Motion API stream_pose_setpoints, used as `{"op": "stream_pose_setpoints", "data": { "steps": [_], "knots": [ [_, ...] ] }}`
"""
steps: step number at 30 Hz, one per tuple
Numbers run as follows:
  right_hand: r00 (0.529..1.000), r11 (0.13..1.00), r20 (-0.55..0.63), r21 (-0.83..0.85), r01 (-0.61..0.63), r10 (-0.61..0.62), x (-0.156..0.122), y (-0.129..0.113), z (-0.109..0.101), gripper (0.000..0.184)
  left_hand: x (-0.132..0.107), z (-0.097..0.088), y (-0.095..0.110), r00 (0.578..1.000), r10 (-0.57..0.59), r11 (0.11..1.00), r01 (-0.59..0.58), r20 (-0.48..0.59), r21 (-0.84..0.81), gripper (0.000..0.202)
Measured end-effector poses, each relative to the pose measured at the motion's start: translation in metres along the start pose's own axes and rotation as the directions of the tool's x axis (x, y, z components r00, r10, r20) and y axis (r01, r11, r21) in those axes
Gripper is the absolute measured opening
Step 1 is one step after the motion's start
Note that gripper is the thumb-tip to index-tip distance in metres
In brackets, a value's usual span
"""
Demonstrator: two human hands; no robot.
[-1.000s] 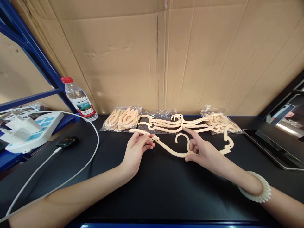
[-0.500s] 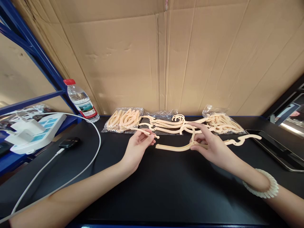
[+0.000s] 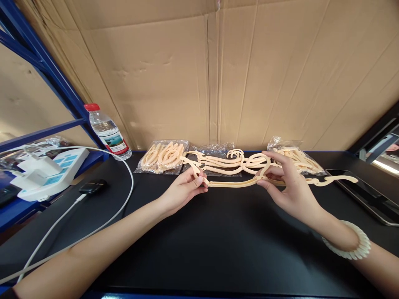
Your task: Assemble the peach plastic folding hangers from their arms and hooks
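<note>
My right hand (image 3: pixel 288 187) grips the middle of a cream plastic hanger (image 3: pixel 237 183) just under its hook and holds it level above the black table (image 3: pixel 199 249). My left hand (image 3: pixel 183 190) pinches a short cream hanger piece (image 3: pixel 195 168) whose end meets the left tip of that hanger. Behind my hands lie several more cream hangers (image 3: pixel 222 161) on clear plastic. A white bracelet (image 3: pixel 352 245) is on my right wrist.
Two clear bags of cream parts lie at the back, one on the left (image 3: pixel 162 155) and one on the right (image 3: pixel 296 158). A water bottle (image 3: pixel 107 133), a power strip with a white charger (image 3: pixel 43 170) and a white cable (image 3: pixel 102 207) are at left. A tablet (image 3: pixel 364 191) lies at right.
My right hand turned the hanger level and lifted it; the hanger's left tip moved to my left hand, where the short piece now meets it.
</note>
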State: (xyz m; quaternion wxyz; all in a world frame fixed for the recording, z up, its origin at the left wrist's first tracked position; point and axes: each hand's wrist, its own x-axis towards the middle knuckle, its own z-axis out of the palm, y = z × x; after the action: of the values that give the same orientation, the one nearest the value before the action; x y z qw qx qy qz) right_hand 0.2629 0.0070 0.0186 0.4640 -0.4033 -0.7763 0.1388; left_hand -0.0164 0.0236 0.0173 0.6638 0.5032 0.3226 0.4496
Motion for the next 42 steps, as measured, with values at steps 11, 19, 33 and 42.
{"op": "stream_pose_setpoints", "data": {
  "steps": [11,19,33,42],
  "knots": [
    [0.998,0.999,-0.053,-0.013,0.033,-0.034,-0.0026,0.0,0.0016,0.056,-0.0019,-0.0028,0.0035,0.977,-0.081,0.994,0.093,0.198,-0.05,0.023],
    [0.995,0.998,-0.077,-0.011,0.065,-0.066,-0.0027,-0.0032,0.0007,0.056,-0.0006,-0.006,0.0032,0.963,-0.105,0.986,0.134,0.247,-0.101,0.013],
    [0.992,0.994,-0.065,-0.015,0.107,-0.107,-0.0046,-0.0029,0.0044,0.055,-0.0016,-0.0036,0.0023,0.958,-0.148,0.965,0.194,0.245,-0.178,0.022],
    [0.987,0.994,-0.119,-0.008,0.108,-0.108,-0.0086,-0.0044,0.0092,0.058,-0.0009,-0.0024,0.0003,0.971,-0.172,0.965,0.2,0.166,-0.169,0.027]
  ]
}}
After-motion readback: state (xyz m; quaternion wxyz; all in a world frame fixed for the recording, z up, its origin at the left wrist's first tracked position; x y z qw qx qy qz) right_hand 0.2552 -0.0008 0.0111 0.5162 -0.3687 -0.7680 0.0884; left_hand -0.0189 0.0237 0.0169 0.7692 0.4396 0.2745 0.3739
